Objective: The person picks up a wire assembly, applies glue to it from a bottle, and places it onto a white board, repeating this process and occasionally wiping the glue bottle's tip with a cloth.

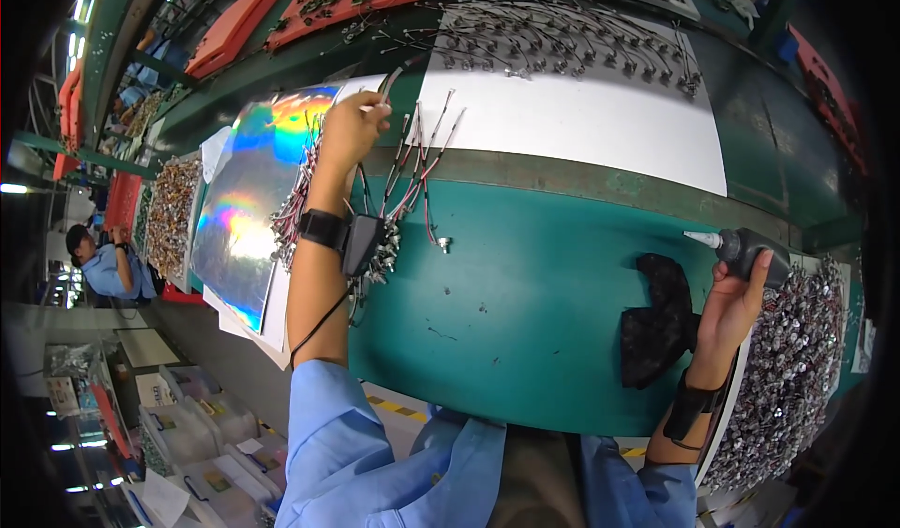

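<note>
My left hand (352, 133) is raised over the far left of the green mat, fingers pinched on a thin wire lead (390, 80). Below and beside that forearm lies a bunch of red and black wire leads (412, 177) with small metal parts at their ends. My right hand (729, 308) is wrapped round a dark squeeze bottle (745, 252) whose pale pointed nozzle aims left. Under the right wrist, a crumpled black cloth (661, 327) rests on the mat. Far ahead, rows of similar wired parts (562, 45) are laid out on a white sheet (581, 125).
A green mat (506, 341) covers the bench. Shiny rainbow film (239, 205) lies at the left. A tray heaped with small metal parts (783, 378) stands at the right. Orange trays (347, 3) are on the far side. At the far left a person (112, 266) sits working.
</note>
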A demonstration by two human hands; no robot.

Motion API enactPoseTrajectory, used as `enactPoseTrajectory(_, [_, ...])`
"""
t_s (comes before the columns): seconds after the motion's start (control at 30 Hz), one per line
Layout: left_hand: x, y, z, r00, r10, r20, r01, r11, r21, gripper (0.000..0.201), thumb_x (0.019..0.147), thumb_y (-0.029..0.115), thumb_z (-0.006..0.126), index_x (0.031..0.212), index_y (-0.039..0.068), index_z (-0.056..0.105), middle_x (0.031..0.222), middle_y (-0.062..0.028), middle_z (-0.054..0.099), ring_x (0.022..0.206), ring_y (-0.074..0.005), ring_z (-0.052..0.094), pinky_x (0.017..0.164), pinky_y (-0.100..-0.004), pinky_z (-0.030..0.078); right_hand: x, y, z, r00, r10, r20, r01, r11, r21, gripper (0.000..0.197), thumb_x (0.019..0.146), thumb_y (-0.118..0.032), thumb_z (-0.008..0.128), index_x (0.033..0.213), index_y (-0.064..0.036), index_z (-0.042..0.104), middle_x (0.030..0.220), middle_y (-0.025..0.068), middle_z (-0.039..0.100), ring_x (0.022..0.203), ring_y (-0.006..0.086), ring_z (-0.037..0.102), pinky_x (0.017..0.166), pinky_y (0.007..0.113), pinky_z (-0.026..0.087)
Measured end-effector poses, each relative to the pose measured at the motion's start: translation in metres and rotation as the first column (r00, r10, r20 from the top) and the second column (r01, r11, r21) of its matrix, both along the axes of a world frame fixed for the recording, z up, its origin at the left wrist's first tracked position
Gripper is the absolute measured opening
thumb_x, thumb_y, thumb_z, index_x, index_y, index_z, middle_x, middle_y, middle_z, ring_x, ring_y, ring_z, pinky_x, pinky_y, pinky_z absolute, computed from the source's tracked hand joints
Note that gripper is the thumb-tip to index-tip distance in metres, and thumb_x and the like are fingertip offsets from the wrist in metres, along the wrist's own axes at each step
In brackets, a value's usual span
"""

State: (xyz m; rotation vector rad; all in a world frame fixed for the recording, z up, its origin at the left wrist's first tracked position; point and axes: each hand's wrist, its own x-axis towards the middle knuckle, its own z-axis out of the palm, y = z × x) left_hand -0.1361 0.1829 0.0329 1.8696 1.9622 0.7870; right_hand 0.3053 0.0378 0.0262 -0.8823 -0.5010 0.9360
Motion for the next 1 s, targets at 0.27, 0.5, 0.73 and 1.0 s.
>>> enactPoseTrajectory(0.27, [0.104, -0.115, 0.049, 0.762, -0.06, 0.644, 0.072, 0.997, 0.008, 0.017, 0.078, 0.0, 0.051, 0.094, -0.005, 0.053, 0.077, -0.0117, 0.061, 0.07, -0.0169, 0.061, 0.059, -0.0222, 0.048, 0.004, -0.011, 0.002, 0.999, 0.035, -0.006, -0.035, 0.998, 0.059, 0.028, 0.085, -0.027, 0.047, 0.104, -0.0068, 0.047, 0.097, 0.0076, 0.055, 0.08, 0.0129, 0.051, 0.057, 0.023, 0.038])
enactPoseTrajectory(0.5, [0.2, -0.17, -0.032, 0.436, -0.009, 0.9, 0.283, 0.95, -0.128, 0.018, 0.077, -0.006, 0.051, 0.095, -0.009, 0.052, 0.096, -0.0124, 0.053, 0.08, -0.0205, 0.06, 0.064, -0.0234, 0.05, -0.012, -0.022, -0.025, 0.982, 0.162, 0.099, -0.169, 0.984, 0.059, 0.039, 0.084, -0.03, 0.049, 0.113, -0.0044, 0.041, 0.104, 0.012, 0.051, 0.09, 0.0201, 0.05, 0.069, 0.028, 0.041])
enactPoseTrajectory(0.73, [0.218, -0.173, -0.078, 0.335, 0.035, 0.941, 0.312, 0.939, -0.146, 0.016, 0.078, -0.007, 0.05, 0.093, -0.009, 0.052, 0.095, -0.0114, 0.053, 0.081, -0.0201, 0.06, 0.065, -0.0233, 0.05, -0.034, -0.027, -0.058, 0.909, 0.132, 0.396, -0.193, 0.974, 0.117, 0.059, 0.078, -0.038, 0.055, 0.117, 0.0024, 0.034, 0.108, 0.0139, 0.046, 0.102, 0.0281, 0.047, 0.092, 0.042, 0.034])
enactPoseTrajectory(1.0, [0.213, -0.173, -0.094, 0.313, 0.005, 0.95, 0.288, 0.952, -0.1, 0.014, 0.077, -0.008, 0.052, 0.091, -0.007, 0.053, 0.092, -0.0111, 0.054, 0.078, -0.0203, 0.06, 0.065, -0.024, 0.05, -0.042, -0.031, -0.077, 0.851, 0.117, 0.512, -0.204, 0.972, 0.118, 0.065, 0.075, -0.04, 0.058, 0.116, 0.0038, 0.034, 0.108, 0.0138, 0.046, 0.1, 0.0288, 0.048, 0.091, 0.042, 0.034])
